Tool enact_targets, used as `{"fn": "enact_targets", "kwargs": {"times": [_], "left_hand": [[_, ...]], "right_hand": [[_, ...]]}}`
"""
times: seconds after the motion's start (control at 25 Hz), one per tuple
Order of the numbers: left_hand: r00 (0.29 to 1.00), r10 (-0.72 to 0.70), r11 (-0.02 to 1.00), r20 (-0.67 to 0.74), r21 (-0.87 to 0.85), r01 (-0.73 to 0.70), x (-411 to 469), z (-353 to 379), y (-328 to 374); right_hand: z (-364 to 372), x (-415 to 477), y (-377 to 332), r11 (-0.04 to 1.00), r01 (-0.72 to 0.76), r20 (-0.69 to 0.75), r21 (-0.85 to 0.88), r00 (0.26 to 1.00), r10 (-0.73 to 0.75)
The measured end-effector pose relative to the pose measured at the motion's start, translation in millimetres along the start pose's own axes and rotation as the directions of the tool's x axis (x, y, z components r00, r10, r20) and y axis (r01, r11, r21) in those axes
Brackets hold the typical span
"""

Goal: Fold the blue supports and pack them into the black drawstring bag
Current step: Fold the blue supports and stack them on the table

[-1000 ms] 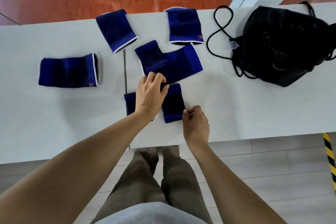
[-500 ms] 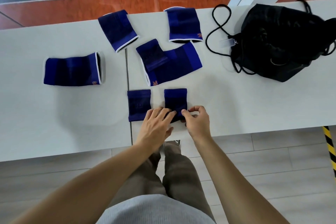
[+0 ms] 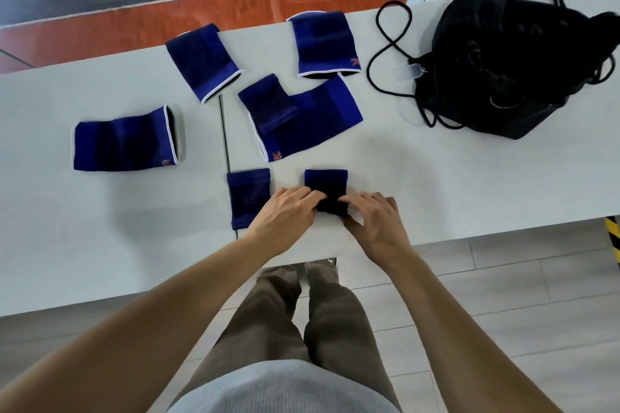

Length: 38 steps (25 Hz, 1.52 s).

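Several blue supports lie on the white table (image 3: 100, 228). A small dark blue support (image 3: 326, 184) sits near the front edge; my left hand (image 3: 285, 216) and my right hand (image 3: 372, 218) both pinch its near edge, which is turned up. Beside it to the left lies another small support (image 3: 246, 191), partly under my left hand. An L-shaped support (image 3: 302, 117) lies behind them. Three more lie at the far middle (image 3: 323, 43), far left of middle (image 3: 203, 60) and left (image 3: 124, 144). The black drawstring bag (image 3: 510, 67) rests at the right, cords (image 3: 389, 50) looped beside it.
A seam (image 3: 224, 131) runs between the two table halves near the small supports. The table's front edge is just below my hands, with tiled floor beneath. A white post stands behind the bag, and yellow-black tape (image 3: 614, 241) marks the floor at the right.
My left hand left the small left support and joined my right hand at the near edge of the right small support. Both hands now lift that edge.
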<state>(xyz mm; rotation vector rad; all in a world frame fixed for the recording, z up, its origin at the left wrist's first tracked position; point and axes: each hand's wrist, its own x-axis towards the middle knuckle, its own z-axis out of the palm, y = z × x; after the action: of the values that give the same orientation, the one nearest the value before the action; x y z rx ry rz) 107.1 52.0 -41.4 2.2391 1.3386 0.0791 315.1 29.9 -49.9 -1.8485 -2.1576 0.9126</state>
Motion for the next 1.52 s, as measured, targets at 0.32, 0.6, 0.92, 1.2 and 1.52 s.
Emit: {"fn": "enact_targets", "kwargs": {"times": [0.32, 0.6, 0.92, 1.2, 1.52], "left_hand": [[0.949, -0.290, 0.934, -0.124, -0.251, 0.253, 28, -6, -2], [0.950, -0.275, 0.948, -0.145, -0.204, 0.244, 41, 3, -9], [0.948, -0.233, 0.972, -0.219, -0.083, 0.219, 68, 11, 5], [0.964, -0.168, 0.985, -0.207, 0.010, 0.174, 144, 24, 51], [0.941, -0.099, 0.985, -0.324, 0.103, 0.139, 100, -5, 13]], "right_hand": [[-7, 30, -9, 0.875, -0.312, 0.029, 0.371, 0.945, 0.325], [4, 44, -24, 0.960, -0.264, -0.188, 0.095, 0.942, 0.277], [22, 2, -7, 0.965, -0.095, -0.137, -0.243, 0.989, 0.062], [-20, 11, 31, 0.888, -0.293, -0.091, -0.354, 0.956, 0.279], [-31, 15, 36, 0.863, -0.329, -0.090, -0.384, 0.943, 0.320]]}}
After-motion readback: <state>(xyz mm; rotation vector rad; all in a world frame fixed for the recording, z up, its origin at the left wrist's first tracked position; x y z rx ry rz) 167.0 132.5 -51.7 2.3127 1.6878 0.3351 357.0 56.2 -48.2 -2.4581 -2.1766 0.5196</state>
